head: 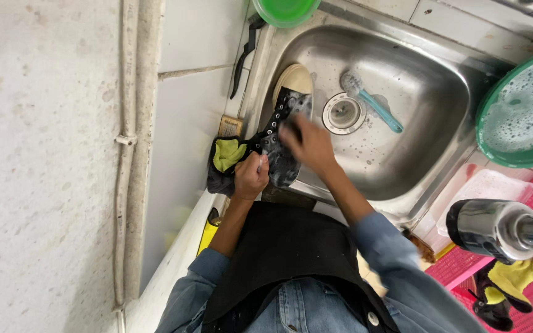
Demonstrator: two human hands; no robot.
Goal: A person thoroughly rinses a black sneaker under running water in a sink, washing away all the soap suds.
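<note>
Head view looks down at two hands over a sink [402, 68]. Left hand [251, 177] is closed tight on the heel end of a dark shoe [282, 132] and keeps it on the sink's near left edge. Right hand [306, 143] lies on the side of the shoe, blurred; its fingers look curled, but I cannot tell if it grips something small.

To rub well, the left hand should hold the heel firm so the shoe does not slip on the wet metal, and the right should go along the shoe with short rubs.

Its pale toe [293, 79] points away from the person, up the left wall of the sink. Heel is near the body, with a yellow-green lining [228, 154] showing. Long line of the shoe runs from the near edge to the far side, leaning a bit.

Farther out, a blue brush [374, 105] lies by the drain [343, 112]. A green bowl [519, 111] of foamy water sits at the right.
</note>
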